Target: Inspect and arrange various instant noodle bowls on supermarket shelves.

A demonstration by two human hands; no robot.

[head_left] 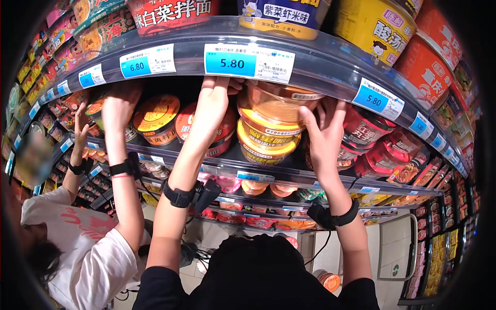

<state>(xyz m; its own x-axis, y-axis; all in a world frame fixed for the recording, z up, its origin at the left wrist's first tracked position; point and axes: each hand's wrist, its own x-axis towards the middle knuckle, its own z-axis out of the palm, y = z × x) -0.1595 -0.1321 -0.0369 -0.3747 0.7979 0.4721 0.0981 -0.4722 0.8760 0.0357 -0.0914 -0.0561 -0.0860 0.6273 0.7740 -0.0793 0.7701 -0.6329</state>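
My left hand reaches up under the front edge of the upper shelf, left of a stack of instant noodle bowls. Its fingertips are mostly hidden behind the shelf edge. My right hand is at the stack's right side, its thumb by the tan top bowl and its fingers stretched upward, apart from the thumb. The lower bowls are yellow and brown. Left of the stack sit a red-lidded bowl, partly behind my left forearm, and an orange-lidded bowl.
The upper shelf edge, with price tags, overhangs my hands. Red bowls stand to the right. At my left a person in a white shirt reaches into the same shelf with both hands. Lower shelves hold more packaged food.
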